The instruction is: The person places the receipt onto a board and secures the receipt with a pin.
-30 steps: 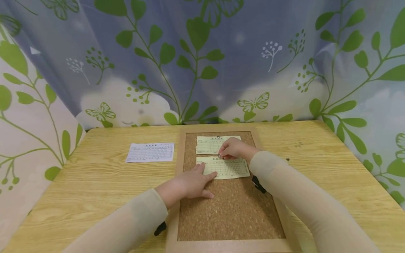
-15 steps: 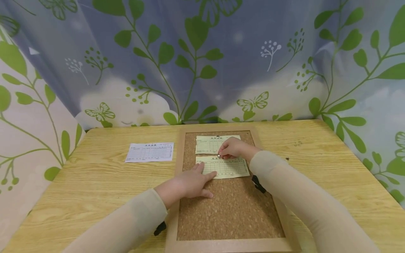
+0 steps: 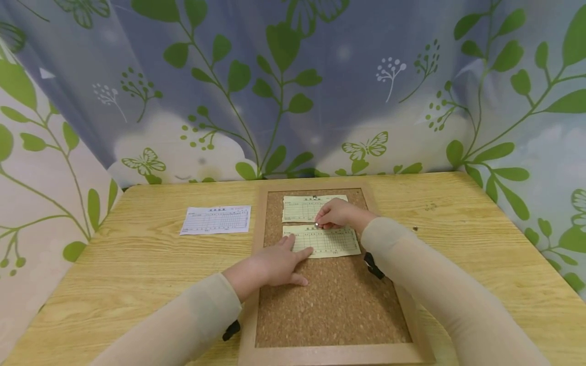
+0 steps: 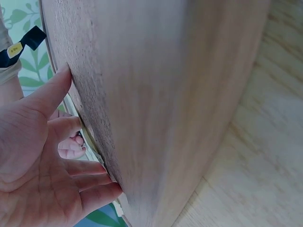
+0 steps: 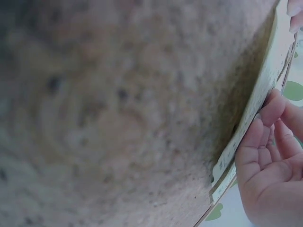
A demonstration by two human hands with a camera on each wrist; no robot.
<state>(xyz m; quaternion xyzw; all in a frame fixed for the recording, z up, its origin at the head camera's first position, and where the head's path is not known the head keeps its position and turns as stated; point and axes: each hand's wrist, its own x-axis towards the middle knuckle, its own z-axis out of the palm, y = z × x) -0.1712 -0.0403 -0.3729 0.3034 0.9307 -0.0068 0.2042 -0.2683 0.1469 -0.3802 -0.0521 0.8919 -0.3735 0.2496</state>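
Note:
On the framed cork board lie two pale yellow printed slips, one above the other. The upper slip has a small silvery pin at its top edge. My right hand pinches a silvery thumbtack at the top edge of the lower slip. My left hand rests with spread fingers on that slip's left part and on the cork below it. In the right wrist view, thumb and fingertips meet at the paper; the tack itself is hidden there.
A white printed slip lies on the wooden table left of the board. Right of the board are a small dark tack and a cluster of tiny metallic bits. A leaf-patterned curtain stands behind.
Both hands keep nearly the same place on the board. The right fingers stay at the tack on the lower slip; the whole head view shifts very slightly.

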